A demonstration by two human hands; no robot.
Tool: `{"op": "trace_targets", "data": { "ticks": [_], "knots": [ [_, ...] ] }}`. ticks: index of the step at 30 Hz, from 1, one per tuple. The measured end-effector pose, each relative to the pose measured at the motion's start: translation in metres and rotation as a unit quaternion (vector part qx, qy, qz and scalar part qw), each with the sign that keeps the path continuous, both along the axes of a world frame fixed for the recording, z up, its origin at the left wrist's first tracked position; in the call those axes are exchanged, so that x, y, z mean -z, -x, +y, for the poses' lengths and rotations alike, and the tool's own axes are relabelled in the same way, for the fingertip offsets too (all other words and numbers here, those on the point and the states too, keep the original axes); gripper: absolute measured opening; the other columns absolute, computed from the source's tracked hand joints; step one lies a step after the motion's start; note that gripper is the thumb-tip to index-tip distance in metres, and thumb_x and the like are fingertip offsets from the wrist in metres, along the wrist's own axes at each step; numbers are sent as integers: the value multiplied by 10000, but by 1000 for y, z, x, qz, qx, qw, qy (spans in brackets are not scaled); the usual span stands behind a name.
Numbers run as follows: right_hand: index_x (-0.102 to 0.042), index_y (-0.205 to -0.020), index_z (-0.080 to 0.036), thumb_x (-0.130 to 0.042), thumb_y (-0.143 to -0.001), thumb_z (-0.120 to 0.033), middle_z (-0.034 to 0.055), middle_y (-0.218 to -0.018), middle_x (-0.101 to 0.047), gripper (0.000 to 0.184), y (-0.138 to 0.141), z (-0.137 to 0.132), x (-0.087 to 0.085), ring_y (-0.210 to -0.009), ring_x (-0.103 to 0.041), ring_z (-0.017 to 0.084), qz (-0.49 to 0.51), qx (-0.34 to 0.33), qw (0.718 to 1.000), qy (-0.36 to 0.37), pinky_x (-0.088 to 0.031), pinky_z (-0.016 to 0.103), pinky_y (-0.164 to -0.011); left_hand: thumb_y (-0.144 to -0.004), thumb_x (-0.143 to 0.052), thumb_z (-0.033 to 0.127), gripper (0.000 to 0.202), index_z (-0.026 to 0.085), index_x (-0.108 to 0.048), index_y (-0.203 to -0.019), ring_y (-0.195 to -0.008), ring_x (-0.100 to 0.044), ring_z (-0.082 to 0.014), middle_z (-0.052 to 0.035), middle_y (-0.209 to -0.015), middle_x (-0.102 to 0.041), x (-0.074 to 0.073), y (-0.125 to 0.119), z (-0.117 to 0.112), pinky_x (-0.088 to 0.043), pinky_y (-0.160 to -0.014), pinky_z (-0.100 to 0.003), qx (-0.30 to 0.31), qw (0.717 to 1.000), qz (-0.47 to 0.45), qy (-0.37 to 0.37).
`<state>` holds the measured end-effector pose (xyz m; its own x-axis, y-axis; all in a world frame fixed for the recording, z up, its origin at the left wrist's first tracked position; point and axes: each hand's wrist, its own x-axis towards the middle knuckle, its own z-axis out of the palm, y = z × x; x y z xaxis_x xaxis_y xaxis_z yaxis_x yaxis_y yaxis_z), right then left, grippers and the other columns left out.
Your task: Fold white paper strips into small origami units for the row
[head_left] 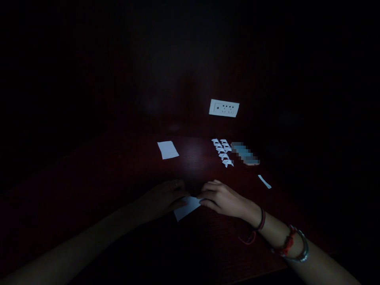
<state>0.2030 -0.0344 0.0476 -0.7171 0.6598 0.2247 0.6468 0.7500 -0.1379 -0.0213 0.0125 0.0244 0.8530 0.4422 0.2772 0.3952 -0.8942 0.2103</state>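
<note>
The scene is very dark. My left hand [162, 198] and my right hand [221, 199] meet over a small white paper slip [187, 208] on a dark red wooden table [118, 186]. Both hands have their fingers curled down onto the slip's upper edge, pressing or pinching it. The slip's lower corner sticks out below the hands. My left hand wears a ring; my right wrist carries red cords and a metal bangle.
A blank white paper [168, 149] lies farther back at the centre. Several small folded paper pieces [223, 151] sit in a cluster to the right, beside a blurred flat object [245, 153]. A narrow paper strip [264, 181] lies right. A white wall socket [224, 108] is behind.
</note>
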Motion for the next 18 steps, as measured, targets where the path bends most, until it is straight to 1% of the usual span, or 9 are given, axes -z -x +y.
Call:
{"op": "trace_targets", "data": {
  "ticks": [5,10,14,16,18],
  "knots": [
    [-582,-951,-169,-439,-832,-268,39,-881,-548,211,0,-1,0,-846,-496,124,8,-1,1000,5,-345,267,-791,-825,-480,251,177,214,-540,-987,-828,-491,-148,-15,-923,-503,-1,-1,-1,-387,-731,-259,6,1000,-23,7],
    [-580,-962,-168,-456,-822,-245,39,-890,-547,202,1,1,2,-854,-500,127,37,-1,999,22,-354,269,-793,-827,-480,241,173,221,-531,-991,-830,-490,-144,-14,-928,-504,-1,-1,-1,-387,-732,-257,5,1000,-8,20],
    [-584,-959,-159,-466,-809,-210,43,-905,-546,197,6,5,7,-837,-506,120,86,0,995,54,-375,245,-784,-805,-510,275,216,205,-507,-1010,-847,-495,-158,-24,-959,-496,0,-2,-1,-388,-742,-272,-43,999,-6,7],
    [-591,-936,-150,-473,-800,-196,44,-889,-548,186,9,7,8,-802,-512,111,104,5,992,75,-392,220,-744,-796,-517,303,236,191,-499,-1002,-835,-501,-163,-31,-964,-493,1,-3,-2,-392,-729,-276,-71,997,-2,0],
    [-601,-889,-146,-484,-785,-178,35,-841,-552,160,13,9,8,-745,-513,99,113,18,989,88,-399,198,-681,-792,-518,311,209,183,-504,-957,-811,-504,-163,-30,-939,-497,1,-5,-3,-395,-704,-272,-88,996,6,-4]
  ]
}}
